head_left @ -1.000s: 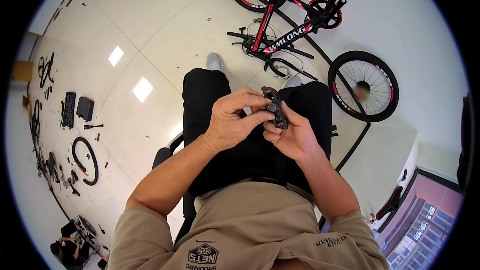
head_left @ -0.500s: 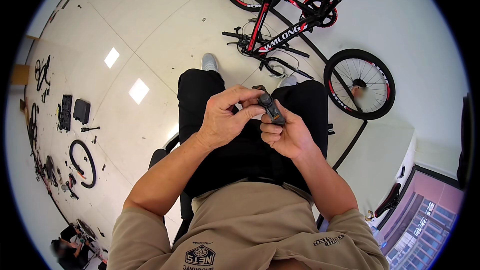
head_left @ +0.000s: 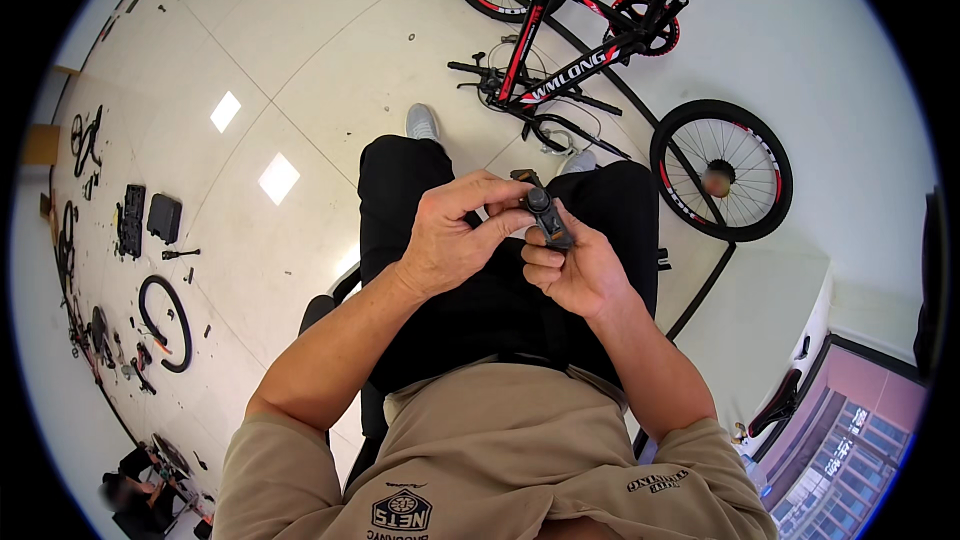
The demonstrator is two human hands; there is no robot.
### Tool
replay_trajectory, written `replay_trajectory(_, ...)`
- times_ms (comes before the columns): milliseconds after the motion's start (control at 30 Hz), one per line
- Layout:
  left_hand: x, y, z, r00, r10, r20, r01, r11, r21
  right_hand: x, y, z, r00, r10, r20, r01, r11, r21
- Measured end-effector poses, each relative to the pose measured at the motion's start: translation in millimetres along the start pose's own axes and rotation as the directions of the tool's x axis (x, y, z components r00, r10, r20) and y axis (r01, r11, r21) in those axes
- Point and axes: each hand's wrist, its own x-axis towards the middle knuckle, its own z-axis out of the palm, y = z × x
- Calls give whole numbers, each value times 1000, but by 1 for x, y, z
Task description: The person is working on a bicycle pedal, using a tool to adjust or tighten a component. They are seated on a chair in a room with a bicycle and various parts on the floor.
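Above my lap I hold a black bicycle pedal (head_left: 541, 202) with orange reflectors at its ends. My right hand (head_left: 580, 270) is wrapped round its lower end, with the thumb along one side. The thumb and fingers of my left hand (head_left: 458, 230) pinch the pedal's other side, near the round cap at its middle. Some of the left fingertips are hidden behind the pedal. Beyond my knees, a black and red bicycle frame (head_left: 570, 78) leans by the wall with its handlebar on the floor.
A loose wheel (head_left: 720, 170) leans on the wall at right. Left on the floor lie an open black tool case (head_left: 131, 221), a tyre (head_left: 183, 325) and scattered bicycle parts. A saddle (head_left: 776, 405) is at lower right. Another person (head_left: 140, 510) sits at far lower left.
The pedal has tipped slightly between my fingers, and more of its far-end reflector shows. Both hands keep their hold in nearly the same place.
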Motion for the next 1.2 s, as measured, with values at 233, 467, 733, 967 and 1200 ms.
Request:
replay_trajectory(233,-2,-1,-2,1000,-21,6,21,1000,12,2,-3,-3,989,-145,20,146,981,-126)
replay_trajectory(467,-3,0,-3,1000,2,15,-2,1000,6,-2,-2,6,943,-332,-29,313,913,-261)
replay_trajectory(733,1,1,7,997,22,-80,-6,981,195,-3,-6,3,834,-547,65,523,750,-404)
replay_trajectory(967,-4,13,0,978,177,-110,-110,886,451,-8,9,16,735,-674,77,603,598,-527)
replay_trajectory(1200,-4,-11,11,985,162,-54,-122,886,448,-4,4,-5,702,-695,153,639,521,-566)
